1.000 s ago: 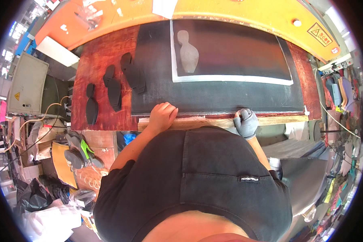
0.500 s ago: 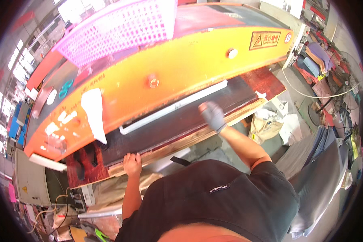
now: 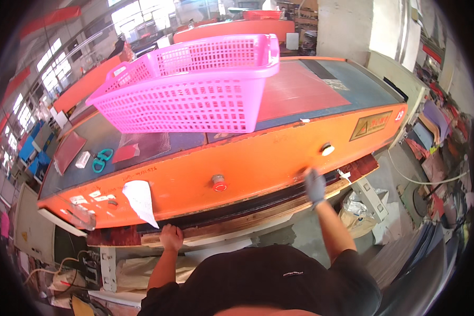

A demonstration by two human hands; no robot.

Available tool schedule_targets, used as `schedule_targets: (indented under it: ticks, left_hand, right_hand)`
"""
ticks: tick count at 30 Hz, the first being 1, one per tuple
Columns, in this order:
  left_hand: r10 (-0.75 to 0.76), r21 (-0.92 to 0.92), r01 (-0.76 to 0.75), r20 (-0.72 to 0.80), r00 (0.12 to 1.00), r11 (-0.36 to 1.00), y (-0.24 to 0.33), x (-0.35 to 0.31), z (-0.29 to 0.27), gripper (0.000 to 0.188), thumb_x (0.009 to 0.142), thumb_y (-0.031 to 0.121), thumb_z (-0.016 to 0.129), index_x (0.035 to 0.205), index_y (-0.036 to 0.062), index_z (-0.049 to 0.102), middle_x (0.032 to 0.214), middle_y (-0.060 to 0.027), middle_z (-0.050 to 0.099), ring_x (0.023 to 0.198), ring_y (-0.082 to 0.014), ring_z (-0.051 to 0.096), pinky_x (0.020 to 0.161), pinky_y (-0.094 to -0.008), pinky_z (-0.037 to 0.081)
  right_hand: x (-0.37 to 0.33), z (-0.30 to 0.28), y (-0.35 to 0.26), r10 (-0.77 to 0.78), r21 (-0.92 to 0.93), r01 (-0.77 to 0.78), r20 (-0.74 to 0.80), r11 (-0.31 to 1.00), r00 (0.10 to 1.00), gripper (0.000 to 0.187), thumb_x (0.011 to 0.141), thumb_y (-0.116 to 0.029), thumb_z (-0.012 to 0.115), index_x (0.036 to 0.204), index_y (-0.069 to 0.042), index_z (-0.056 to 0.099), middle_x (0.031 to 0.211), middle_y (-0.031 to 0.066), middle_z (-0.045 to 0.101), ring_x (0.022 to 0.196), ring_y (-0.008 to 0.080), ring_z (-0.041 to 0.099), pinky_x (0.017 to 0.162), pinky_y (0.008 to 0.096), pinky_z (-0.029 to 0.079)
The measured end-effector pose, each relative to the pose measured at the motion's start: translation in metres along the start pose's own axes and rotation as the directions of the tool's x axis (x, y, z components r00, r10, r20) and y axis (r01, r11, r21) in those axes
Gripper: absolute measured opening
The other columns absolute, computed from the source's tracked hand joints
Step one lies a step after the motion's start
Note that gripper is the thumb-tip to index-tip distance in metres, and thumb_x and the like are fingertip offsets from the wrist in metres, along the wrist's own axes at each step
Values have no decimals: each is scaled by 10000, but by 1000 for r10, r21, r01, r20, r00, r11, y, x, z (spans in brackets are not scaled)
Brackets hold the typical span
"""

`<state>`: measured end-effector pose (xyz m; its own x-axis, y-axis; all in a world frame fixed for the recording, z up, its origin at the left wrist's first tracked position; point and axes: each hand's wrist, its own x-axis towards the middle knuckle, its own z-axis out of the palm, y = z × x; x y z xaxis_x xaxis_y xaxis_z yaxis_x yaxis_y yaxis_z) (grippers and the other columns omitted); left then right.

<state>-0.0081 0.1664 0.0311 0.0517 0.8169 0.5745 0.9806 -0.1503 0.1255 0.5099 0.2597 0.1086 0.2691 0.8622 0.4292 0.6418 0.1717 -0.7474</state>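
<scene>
A long orange press (image 3: 268, 147) stretches across in front of me, with a dark slot over a wooden-edged bed (image 3: 237, 223). My left hand (image 3: 171, 237) lies on the bed's front edge at the left, its fingers curled over the board. A hanging white sheet of paper (image 3: 140, 201) is just above it. In a grey glove, my right hand (image 3: 315, 187) is raised at the orange front panel on the right, below a pale round button (image 3: 327, 149). Its fingers are smeared, and I see nothing held in it. A red button (image 3: 219, 183) sits mid-panel.
On top of the press stands a pink plastic basket (image 3: 179, 105). Teal-handled scissors (image 3: 102, 160) and a small white box (image 3: 82, 159) lie to its left. Stacked sheets (image 3: 405, 237) and a pale hose (image 3: 421, 182) are at the right. A bag (image 3: 359, 213) is under the bed.
My view has tilted up, showing more of the basket and press top. The right hand has moved from over the bed to the orange panel. The white bar on the bed is now hidden.
</scene>
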Motion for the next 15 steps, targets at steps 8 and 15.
schedule_targets:
  ticks: [8, 15]
  left_hand:
    - [-14, -56, 10, -80, 997, 998, 2, -22, -3, 178, 729, 138, 557, 584, 67, 482, 675, -113, 497, 672, -329, 523, 565, -438, 448]
    - [-112, -34, 111, -45, 993, 993, 19, -39, -17, 213, 765, 215, 536, 653, 34, 538, 760, -177, 556, 782, -368, 547, 708, -462, 462]
  right_hand:
    - [-92, 87, -19, -427, -209, 571, 475, 794, 769, 255, 791, -324, 561, 663, -110, 616, 679, 132, 596, 636, 338, 568, 600, 447, 458]
    - [-117, 61, -18, -487, -355, 610, 379, 709, 787, 287, 817, -349, 521, 712, -105, 629, 721, 132, 602, 687, 305, 582, 632, 432, 469]
